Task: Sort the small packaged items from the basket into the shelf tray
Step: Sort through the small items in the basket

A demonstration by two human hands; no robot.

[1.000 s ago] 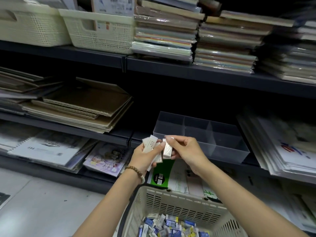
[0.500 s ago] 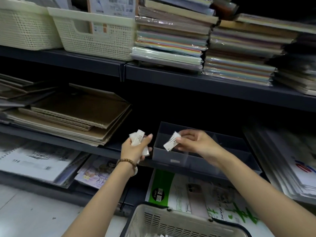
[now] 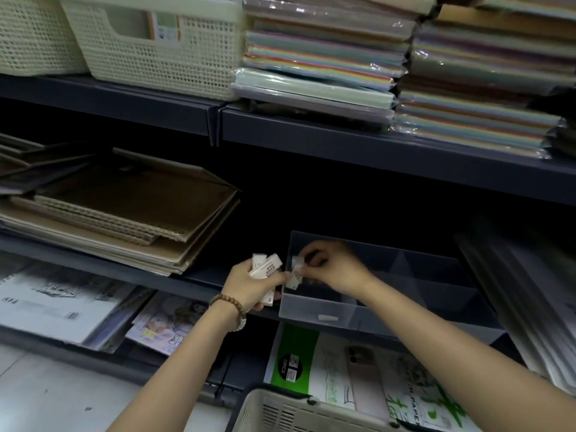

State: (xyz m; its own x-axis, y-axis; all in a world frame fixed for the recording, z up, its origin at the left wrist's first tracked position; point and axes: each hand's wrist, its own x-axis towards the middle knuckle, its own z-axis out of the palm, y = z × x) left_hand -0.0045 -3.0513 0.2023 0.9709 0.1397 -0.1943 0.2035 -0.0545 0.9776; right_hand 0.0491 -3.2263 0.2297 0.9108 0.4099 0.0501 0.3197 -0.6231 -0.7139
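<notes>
A clear plastic shelf tray (image 3: 314, 308) with dividers sits on the middle shelf, right of centre. My right hand (image 3: 335, 269) hovers over its front-left compartment, pinching a small white packaged item (image 3: 295, 277). Just left of the tray, my left hand (image 3: 249, 286) grips a bunch of small white packaged items (image 3: 265, 267); a bead bracelet circles that wrist. One small white piece (image 3: 327, 318) lies low in the tray's front-left compartment. The cream basket (image 3: 280, 411) shows only its rim at the bottom edge; its contents are out of view.
Brown pads (image 3: 131, 213) are stacked on the middle shelf to the left. Above, cream mesh baskets (image 3: 156, 48) and wrapped paper stacks (image 3: 321, 67) fill the upper shelf. Sketch pads and a green-labelled paper pack (image 3: 296, 357) lie on the lower shelf. Stacked sheets (image 3: 530, 291) flank the tray's right.
My view has tilted up, so the basket has dropped nearly out of frame. My right hand took one item from the left hand's bunch and carried it over the tray's front-left compartment.
</notes>
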